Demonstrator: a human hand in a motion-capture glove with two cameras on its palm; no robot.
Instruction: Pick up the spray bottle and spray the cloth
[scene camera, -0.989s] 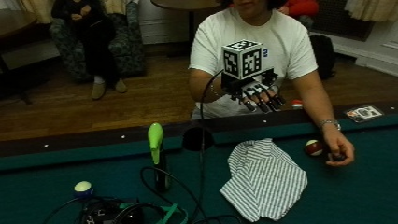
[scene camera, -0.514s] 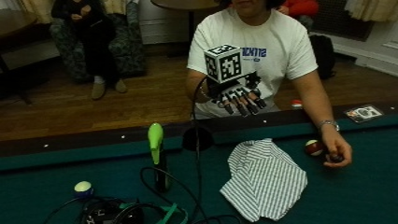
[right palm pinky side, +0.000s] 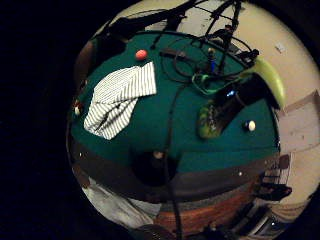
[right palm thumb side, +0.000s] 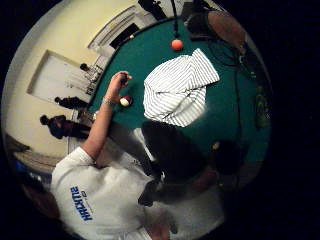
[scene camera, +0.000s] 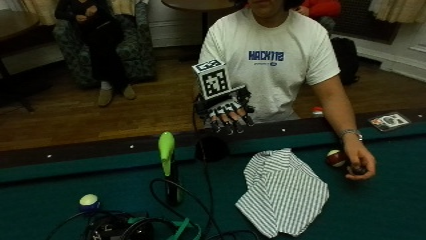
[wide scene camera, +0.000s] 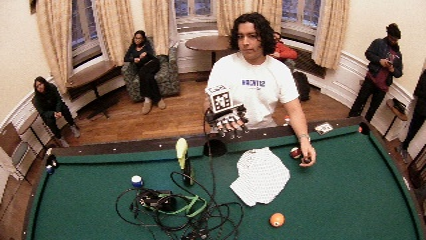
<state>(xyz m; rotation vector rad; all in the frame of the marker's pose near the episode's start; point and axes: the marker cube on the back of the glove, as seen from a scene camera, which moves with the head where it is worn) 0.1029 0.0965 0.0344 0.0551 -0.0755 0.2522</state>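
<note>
Spray bottle (scene camera: 168, 167) stands upright on the green felt surface (scene camera: 373, 210), below and to one side of the gloved right hand (scene camera: 225, 111), well apart from its fingers (scene camera: 229, 124), which hang straight and spread, holding nothing. The hand hovers over the rail, probably poised to come down on the bottle. The striped cloth (scene camera: 283, 192) lies crumpled beyond the fingers' other side, within easy spraying reach. The bare hand (scene camera: 357, 165) rests on the felt by a billiard ball (scene camera: 335, 158). Wooden floor and curtained windows surround the table.
</note>
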